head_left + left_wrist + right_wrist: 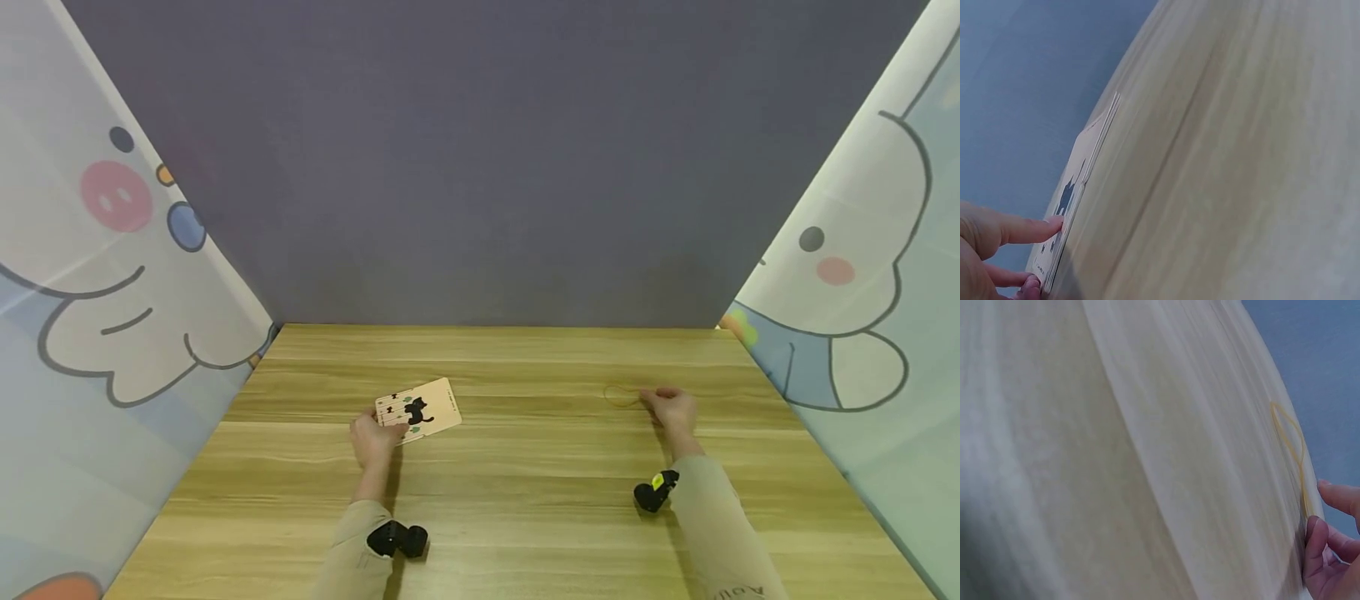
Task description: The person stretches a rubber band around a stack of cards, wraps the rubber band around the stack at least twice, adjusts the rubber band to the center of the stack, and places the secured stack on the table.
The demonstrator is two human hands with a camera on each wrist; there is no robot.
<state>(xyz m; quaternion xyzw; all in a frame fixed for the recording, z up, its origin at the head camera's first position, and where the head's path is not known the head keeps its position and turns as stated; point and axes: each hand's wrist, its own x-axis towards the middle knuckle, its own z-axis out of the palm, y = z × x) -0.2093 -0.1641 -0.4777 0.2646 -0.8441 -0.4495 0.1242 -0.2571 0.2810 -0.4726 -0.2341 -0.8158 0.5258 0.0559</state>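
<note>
A thin stack of cream cards (442,404), printed with a black cat and green plants, lies tilted on the wooden table at the left. My left hand (372,440) grips its near left corner, thumb (1044,229) on top and fingers at the edge. Layers show along the side of the cards (1094,147) in the left wrist view. To the right, a thin yellow rubber band (1275,422) forms a narrow, crossed loop. The curled fingers of my right hand (671,408) hold its near end, where the strands draw together; the exact contact is partly hidden.
The wooden table (525,500) ends at a dark grey panel (495,167) behind. Cartoon-printed cloths (150,292) flank both sides. A black wrist camera (397,539) sits on each forearm, over beige sleeves.
</note>
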